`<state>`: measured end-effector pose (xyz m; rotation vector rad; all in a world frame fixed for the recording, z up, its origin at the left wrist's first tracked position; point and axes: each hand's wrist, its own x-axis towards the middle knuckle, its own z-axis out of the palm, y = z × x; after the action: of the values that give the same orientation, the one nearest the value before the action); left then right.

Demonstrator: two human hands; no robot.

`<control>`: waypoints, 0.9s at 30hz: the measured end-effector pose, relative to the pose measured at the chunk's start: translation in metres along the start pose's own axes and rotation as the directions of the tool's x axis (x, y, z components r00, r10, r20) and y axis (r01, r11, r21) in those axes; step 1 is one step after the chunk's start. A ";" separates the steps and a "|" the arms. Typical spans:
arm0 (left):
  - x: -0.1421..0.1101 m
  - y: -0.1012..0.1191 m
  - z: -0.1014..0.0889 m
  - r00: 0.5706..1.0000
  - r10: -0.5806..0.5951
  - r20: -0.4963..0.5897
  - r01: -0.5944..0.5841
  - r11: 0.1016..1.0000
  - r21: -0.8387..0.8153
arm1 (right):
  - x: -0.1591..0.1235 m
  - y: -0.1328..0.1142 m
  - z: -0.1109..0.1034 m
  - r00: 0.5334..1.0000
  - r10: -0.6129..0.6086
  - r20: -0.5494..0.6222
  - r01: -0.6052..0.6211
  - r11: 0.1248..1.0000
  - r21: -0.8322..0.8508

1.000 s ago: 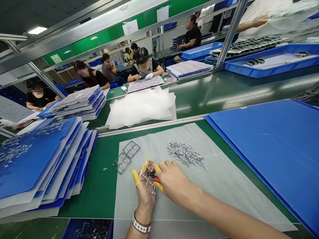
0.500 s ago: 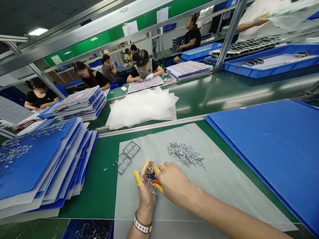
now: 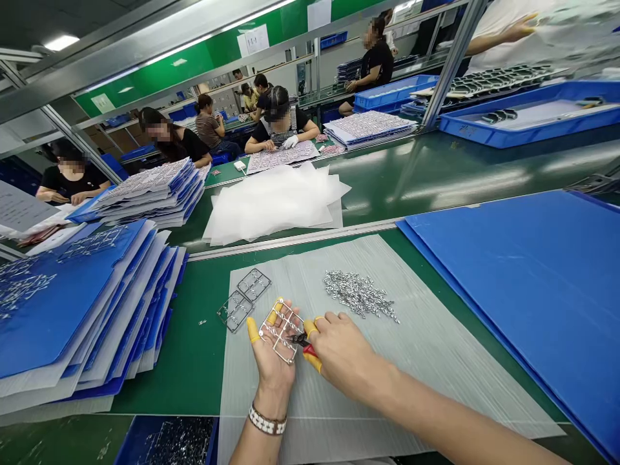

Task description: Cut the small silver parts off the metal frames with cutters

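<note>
My left hand (image 3: pixel 274 361) is turned palm up, a chrome sprue frame (image 3: pixel 281 331) resting across its palm and fingers, with the thumb stretched out to the side. Small shiny parts hang inside that frame. My right hand (image 3: pixel 339 345) is closed round red-handled nippers (image 3: pixel 301 340), whose dark jaws reach in at the frame's right side. Whether the jaws are closed on a part I cannot make out. Yellow covers sit on several fingertips of both hands. Left of the hands lie two flat sprue frames (image 3: pixel 244 298). Beyond them to the right is a pile of small chrome parts (image 3: pixel 359 294).
A translucent sheet (image 3: pixel 411 381) covers the green bench. Stacked blue and white sheets (image 3: pixel 145 310) rise at left, with sprues on top. Blue boards (image 3: pixel 523 258) lie at right. A bin (image 3: pixel 126 445) of dark scraps is below the edge. Several people work across the bench.
My left hand has opened out flatter, and the frame now lies face up on it instead of tilted. The nippers have shifted slightly relative to the frame.
</note>
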<state>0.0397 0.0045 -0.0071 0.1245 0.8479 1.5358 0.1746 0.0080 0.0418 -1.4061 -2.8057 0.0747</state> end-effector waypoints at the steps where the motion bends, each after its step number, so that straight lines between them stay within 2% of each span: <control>1: 0.000 0.000 0.001 1.000 0.003 -0.003 -0.003 1.000 -0.002 | 0.000 -0.001 0.001 1.000 -0.004 0.001 0.004 1.000 0.005; 8: -0.002 -0.005 0.003 0.996 0.084 -0.007 -0.084 0.994 0.073 | 0.004 -0.005 0.008 1.000 -0.026 -0.017 0.026 1.000 -0.014; 16: -0.005 -0.008 0.005 0.983 0.182 -0.022 -0.176 0.968 0.177 | 0.004 -0.006 0.004 0.999 -0.038 -0.007 0.038 0.999 -0.021; 23: -0.005 -0.011 0.004 0.978 0.208 -0.002 -0.203 0.960 0.195 | 0.004 -0.007 0.006 0.998 -0.060 -0.017 0.060 0.997 -0.045; 27: -0.004 -0.008 0.004 0.975 0.221 0.005 -0.217 0.956 0.199 | 0.004 -0.007 0.000 0.996 -0.089 0.004 0.089 0.995 -0.046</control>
<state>0.0495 0.0017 -0.0074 0.3623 1.0276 1.6570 0.1666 0.0072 0.0419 -1.2874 -2.8858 0.0109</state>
